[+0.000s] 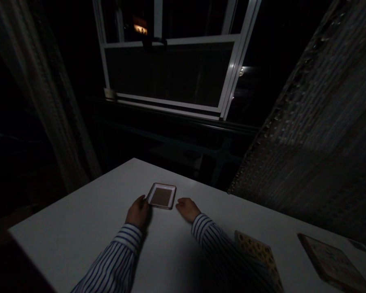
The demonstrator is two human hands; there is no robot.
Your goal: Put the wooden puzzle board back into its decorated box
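Note:
On the white table lies a small square frame (pixel 161 196) with a thin brownish rim, a white border and a brown middle. It may be a shallow tray; the dim light leaves this unclear. My left hand (pixel 138 212) is closed at its left edge, with thumb and fingers against the near-left corner. Just to the right, my right hand (pixel 188 209) rests by the table top with its fingers curled in, a small gap away from the rim. Nothing shows in those fingers. Both arms wear blue-and-white striped sleeves.
A yellow-patterned flat piece (pixel 259 254) lies partly behind my right forearm. Further right is a wooden-edged board or frame (pixel 335 262). The white table (pixel 88 219) ends at a far corner. Beyond stand a dark window (pixel 171 73) and hanging curtains (pixel 320 122).

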